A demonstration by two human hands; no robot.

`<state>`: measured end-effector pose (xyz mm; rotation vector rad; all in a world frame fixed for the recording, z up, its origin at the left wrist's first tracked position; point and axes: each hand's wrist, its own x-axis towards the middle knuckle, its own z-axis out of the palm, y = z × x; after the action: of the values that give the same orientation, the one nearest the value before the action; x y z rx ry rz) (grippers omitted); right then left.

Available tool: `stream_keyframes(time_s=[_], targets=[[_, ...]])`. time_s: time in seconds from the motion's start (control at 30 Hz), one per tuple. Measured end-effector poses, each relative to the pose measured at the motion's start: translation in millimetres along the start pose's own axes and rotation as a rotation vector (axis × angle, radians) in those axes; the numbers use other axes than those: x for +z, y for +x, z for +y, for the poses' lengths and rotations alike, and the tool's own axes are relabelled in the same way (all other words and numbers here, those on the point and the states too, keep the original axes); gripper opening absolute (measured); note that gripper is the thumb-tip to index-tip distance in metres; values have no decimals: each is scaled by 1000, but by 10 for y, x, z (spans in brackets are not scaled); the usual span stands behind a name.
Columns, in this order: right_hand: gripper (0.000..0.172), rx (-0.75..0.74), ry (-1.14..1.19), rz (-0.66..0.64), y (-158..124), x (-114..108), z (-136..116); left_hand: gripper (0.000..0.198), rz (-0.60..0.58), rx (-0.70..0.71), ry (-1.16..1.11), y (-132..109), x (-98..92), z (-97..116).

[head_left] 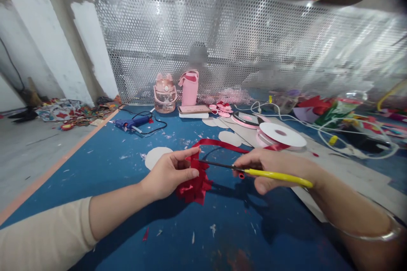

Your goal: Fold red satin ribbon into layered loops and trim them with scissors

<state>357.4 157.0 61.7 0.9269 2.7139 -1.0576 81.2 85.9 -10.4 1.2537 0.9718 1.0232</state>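
Note:
My left hand (170, 171) pinches red ribbon (219, 144) between thumb and fingers. Below its fingertips hangs a bunch of short red ribbon pieces (195, 190). A strip of the ribbon arches from there to the right, behind my right hand (270, 167), towards a white spool (281, 133). My right hand is closed round scissors with a yellow handle (280, 176). Their dark blades (218, 164) point left and reach the ribbon beside my left fingertips; whether they are parted is too small to tell. A pale round disc (157, 156) lies behind my left hand.
On the blue table (152, 237) a blue glue gun (132, 123) lies at the left with its cord. A clear bottle (165, 95), a pink bottle (190, 89) and a phone (194, 110) stand by the perforated metal screen (152, 29). White cables (299, 119) run across the right.

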Motion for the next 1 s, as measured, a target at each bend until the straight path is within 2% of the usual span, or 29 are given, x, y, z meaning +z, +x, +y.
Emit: stream_keyframes(time_s=[0.1,0.33,0.6,0.9,1.0], targets=[[76,-8,52,-37,37,26,20,66,-20,-17,-12,3,-5,-11],[68,-15,44,-18,44,38,54,61,-18,-13,28,-6,6,26],[56,-19,23,-21,12,27,-77,64,-44,-24,8,-7,-1,11],[76,-4,60,-33,39,41,11,71,-89,-59,-25,0,-28,-46],[78,-28,30,-23,32,40,38,71,-93,-75,-69,-5,-23,-41]])
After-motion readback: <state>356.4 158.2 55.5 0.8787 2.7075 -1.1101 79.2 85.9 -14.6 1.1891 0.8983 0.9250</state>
